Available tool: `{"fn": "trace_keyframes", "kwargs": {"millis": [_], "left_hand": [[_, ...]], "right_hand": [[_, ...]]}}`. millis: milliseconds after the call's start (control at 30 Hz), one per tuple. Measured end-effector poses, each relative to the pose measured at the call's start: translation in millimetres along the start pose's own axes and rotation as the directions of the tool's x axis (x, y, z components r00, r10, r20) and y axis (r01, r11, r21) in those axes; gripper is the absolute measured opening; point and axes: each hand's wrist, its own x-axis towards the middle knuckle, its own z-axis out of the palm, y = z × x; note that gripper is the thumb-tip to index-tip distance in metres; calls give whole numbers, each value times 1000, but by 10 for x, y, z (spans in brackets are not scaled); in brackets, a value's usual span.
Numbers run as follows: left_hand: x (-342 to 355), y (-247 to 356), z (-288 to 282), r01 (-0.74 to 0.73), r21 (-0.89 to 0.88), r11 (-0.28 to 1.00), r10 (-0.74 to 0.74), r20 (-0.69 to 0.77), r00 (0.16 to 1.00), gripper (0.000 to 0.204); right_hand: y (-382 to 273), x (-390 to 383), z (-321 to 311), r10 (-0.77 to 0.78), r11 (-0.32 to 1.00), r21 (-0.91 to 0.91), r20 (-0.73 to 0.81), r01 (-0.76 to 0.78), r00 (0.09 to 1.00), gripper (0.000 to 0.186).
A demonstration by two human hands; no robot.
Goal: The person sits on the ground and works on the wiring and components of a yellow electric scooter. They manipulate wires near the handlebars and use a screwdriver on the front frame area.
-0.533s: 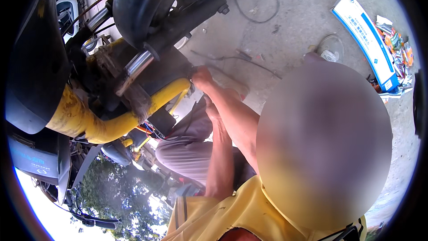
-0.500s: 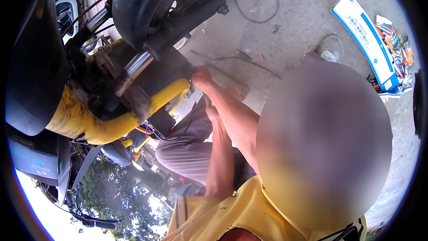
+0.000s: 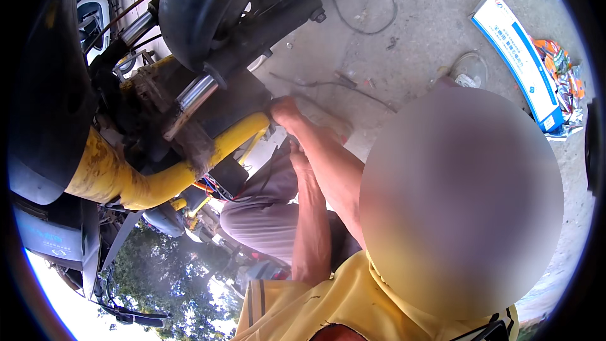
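A scooter lies tipped up with its yellow frame tube (image 3: 158,180) and black rear tyre (image 3: 208,12) exposed. My right hand (image 3: 285,112) reaches to the end of the yellow tube, under the black swing arm (image 3: 265,28). Its fingers are pressed in against the metal, and what they hold is hidden. My left hand (image 3: 297,151) sits just below it, largely covered by the right forearm. A chrome shock absorber (image 3: 192,98) crosses the frame to the left of both hands. Coloured wires (image 3: 211,188) hang under the tube.
On the concrete ground behind the scooter lie a loose wire loop (image 3: 372,12) and a thin rod (image 3: 341,85). A blue and white box (image 3: 517,57) and coloured wrappers (image 3: 562,76) lie at the right. My grey trouser knee (image 3: 265,215) is under the arms.
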Motion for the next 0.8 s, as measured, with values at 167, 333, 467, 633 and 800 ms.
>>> {"fn": "trace_keyframes", "kwargs": {"millis": [167, 333, 467, 633, 800], "left_hand": [[-35, 27, -65, -7, -12, 1000, 7, -11, 1000, 44], [-9, 54, -43, -4, -1, 1000, 4, -6, 1000, 44], [-1, 43, -83, -9, -15, 1000, 8, -7, 1000, 44], [49, 81, -15, -3, 14, 1000, 3, 4, 1000, 44], [33, 114, -64, -12, 4, 1000, 12, -6, 1000, 44]], "right_hand": [[-27, -39, -5, -59, 954, -288, 89, 82, 994, 22], [7, 28, 20, 25, 997, -70, 18, -23, 1000, 18], [-361, -266, -134, 161, 987, -2, -1, -161, 987, 17], [-226, -88, -123, -18, 992, -122, 38, 22, 999, 25], [-455, -340, -150, 157, 967, 190, 67, -167, 985, 22]]}}
